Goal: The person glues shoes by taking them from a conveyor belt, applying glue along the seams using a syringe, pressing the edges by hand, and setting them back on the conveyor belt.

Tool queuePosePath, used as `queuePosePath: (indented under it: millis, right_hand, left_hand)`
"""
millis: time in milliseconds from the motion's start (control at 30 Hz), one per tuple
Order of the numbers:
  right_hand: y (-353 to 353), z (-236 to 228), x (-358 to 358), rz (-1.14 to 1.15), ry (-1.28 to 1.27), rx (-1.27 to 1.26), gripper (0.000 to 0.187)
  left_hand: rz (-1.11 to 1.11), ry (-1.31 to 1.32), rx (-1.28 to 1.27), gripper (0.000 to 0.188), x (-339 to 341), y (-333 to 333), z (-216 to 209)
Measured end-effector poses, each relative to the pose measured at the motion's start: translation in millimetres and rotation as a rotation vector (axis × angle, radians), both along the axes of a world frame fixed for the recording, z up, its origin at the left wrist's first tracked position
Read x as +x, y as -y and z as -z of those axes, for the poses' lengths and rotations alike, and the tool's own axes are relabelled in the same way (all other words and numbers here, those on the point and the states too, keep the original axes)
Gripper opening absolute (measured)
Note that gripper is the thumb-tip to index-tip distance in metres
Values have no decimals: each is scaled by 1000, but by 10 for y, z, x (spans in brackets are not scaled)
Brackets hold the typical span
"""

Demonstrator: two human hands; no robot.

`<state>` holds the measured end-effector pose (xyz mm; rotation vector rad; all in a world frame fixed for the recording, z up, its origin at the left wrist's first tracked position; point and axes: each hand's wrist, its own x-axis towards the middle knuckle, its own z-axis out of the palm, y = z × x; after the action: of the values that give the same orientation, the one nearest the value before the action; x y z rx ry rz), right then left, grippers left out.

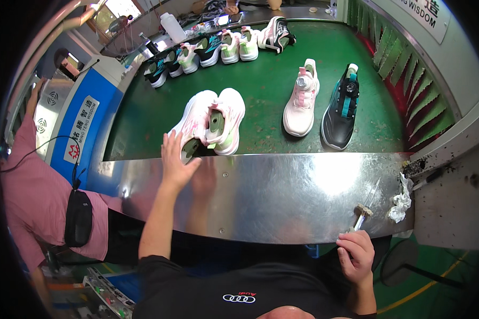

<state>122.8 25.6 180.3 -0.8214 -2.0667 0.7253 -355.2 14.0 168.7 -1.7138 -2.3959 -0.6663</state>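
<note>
My left hand [178, 162] is open, fingers spread, at the near side of a pair of white-and-pink sneakers. Its fingertips meet the left sneaker [195, 114]; whether they press on it I cannot tell. The right sneaker [226, 122] stands against it, its opening showing a green insole. My right hand [356, 256] is closed at the counter's near edge, its fingers pinching the near end of a slim pointed tool [361, 215] with a brown lump around its middle. The tool's tip points away over the metal; its exact kind is unclear.
On the green belt [266, 95] stand a pink sneaker [302, 103] and a black-and-teal sneaker [341, 109]. Several more shoes line the far left. A steel counter [282, 196] bears crumpled white paper [401, 202] at right. A person in pink [42, 186] is at left.
</note>
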Motion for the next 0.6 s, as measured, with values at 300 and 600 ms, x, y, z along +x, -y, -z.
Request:
queuePosePath:
  millis: [300, 600]
  right_hand:
    - [41, -28, -38, 55, 80, 78, 21]
    - [-66, 8, 215, 284, 227, 136, 33]
  left_hand:
    - [94, -272, -302, 93, -558, -436, 86]
    - [-101, 1031, 44, 68, -1177, -695, -29]
